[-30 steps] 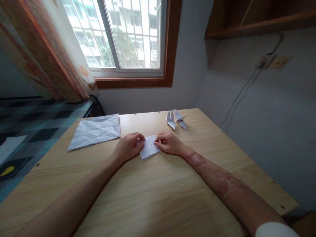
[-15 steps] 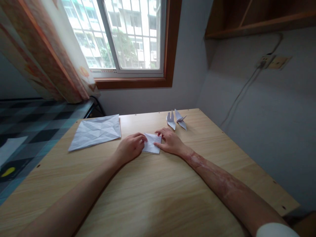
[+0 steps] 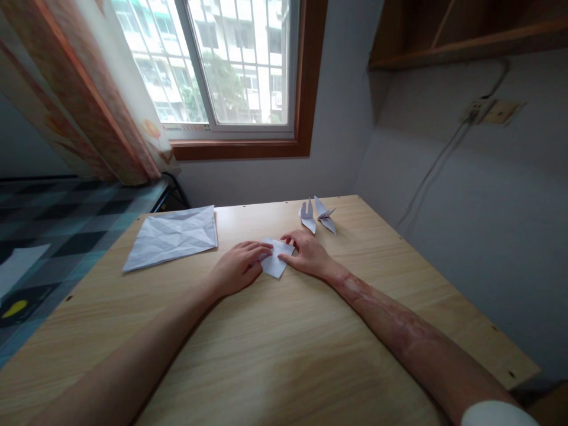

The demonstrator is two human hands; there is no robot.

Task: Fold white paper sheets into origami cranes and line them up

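A small folded square of white paper lies on the table between my two hands, one corner pointing toward me. My left hand grips its left side, fingers laid over the top and the thumb by the near edge. At the right corner, my right hand holds the paper between a curled index finger and the thumb. The paper's left part is hidden under my left fingers. Just beyond my right hand stand two folded paper cranes, a left one and a right one.
A stack of creased white paper sheets lies at the table's far left. The wooden table ends at the wall below a window. A checked bed cover is on the left, and a power cord hangs on the right wall.
The folded paper has turned from lying squarely to a diamond-like slant. My left hand has shifted slightly right, its fingers reaching further over the paper. My right hand has barely moved.
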